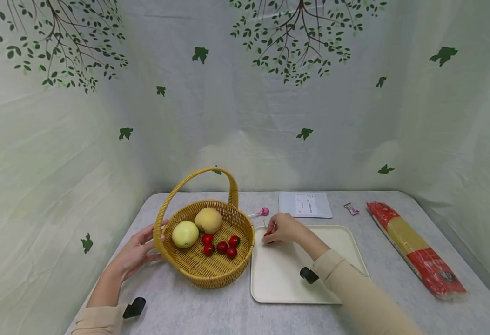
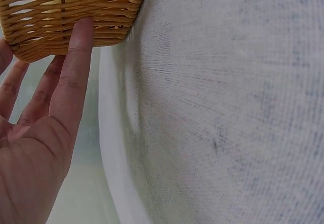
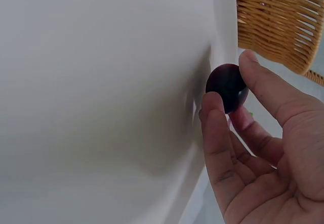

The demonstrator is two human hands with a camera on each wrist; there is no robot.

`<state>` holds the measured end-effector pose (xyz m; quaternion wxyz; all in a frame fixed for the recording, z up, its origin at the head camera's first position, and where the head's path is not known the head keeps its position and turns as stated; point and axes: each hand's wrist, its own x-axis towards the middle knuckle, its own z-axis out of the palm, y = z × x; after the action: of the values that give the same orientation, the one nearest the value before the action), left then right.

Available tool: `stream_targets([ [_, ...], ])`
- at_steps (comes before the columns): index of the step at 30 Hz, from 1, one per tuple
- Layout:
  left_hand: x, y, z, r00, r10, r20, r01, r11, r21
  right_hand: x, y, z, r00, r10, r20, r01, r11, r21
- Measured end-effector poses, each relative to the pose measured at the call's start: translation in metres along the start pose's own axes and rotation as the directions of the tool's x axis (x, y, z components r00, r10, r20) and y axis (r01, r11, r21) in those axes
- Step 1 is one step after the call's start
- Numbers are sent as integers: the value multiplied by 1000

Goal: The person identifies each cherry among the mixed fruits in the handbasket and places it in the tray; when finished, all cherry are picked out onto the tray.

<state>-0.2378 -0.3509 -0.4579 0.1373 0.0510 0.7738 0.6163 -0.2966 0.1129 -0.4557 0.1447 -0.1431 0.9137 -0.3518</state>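
My right hand point(image 1: 286, 229) pinches a dark red cherry point(image 3: 227, 86) between thumb and fingertips, just over the left part of a cream tray point(image 1: 280, 284). At the left, my left hand point(image 1: 137, 249) touches the outer side of a yellow wicker basket point(image 1: 213, 281) with fairly straight fingers; the left wrist view shows a fingertip point(image 2: 84, 29) against the weave. Inside the basket lie a pale green round fruit point(image 1: 184, 234), a yellowish round fruit point(image 1: 208, 220) and several red cherries point(image 1: 222, 247). The basket's tall handle arches above them.
Behind the tray lie a pink lollipop point(image 1: 264, 211), a flat white packet point(image 1: 305, 204) and a small wrapped candy point(image 1: 351, 209). A long red and yellow package point(image 1: 416, 251) lies at the right. Leaf-printed curtain point(image 1: 245, 116) surrounds the grey table point(image 1: 194, 311).
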Motion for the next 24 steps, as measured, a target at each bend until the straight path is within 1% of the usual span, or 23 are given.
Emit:
stream_targets([
  [5,0,-2,0,1000,-3,2,3,1000,-5,0,-5,7,1000,27,-11,-27,1000,-9],
  [10,0,-3,-1,1000,-3,1,3,1000,-13,0,-7,11,999,31,-11,-31,1000,2],
  [18,1,-2,-1,1000,-8,2,8,1000,-9,-1,-5,7,999,44,16,-44,999,-20],
  [21,1,-2,-1,1000,-6,3,6,1000,-12,-2,-3,3,999,31,25,-30,999,-34],
  [24,1,-2,-1,1000,-8,1,8,1000,-12,-3,-1,-1,1000,0,28,2,998,-67],
])
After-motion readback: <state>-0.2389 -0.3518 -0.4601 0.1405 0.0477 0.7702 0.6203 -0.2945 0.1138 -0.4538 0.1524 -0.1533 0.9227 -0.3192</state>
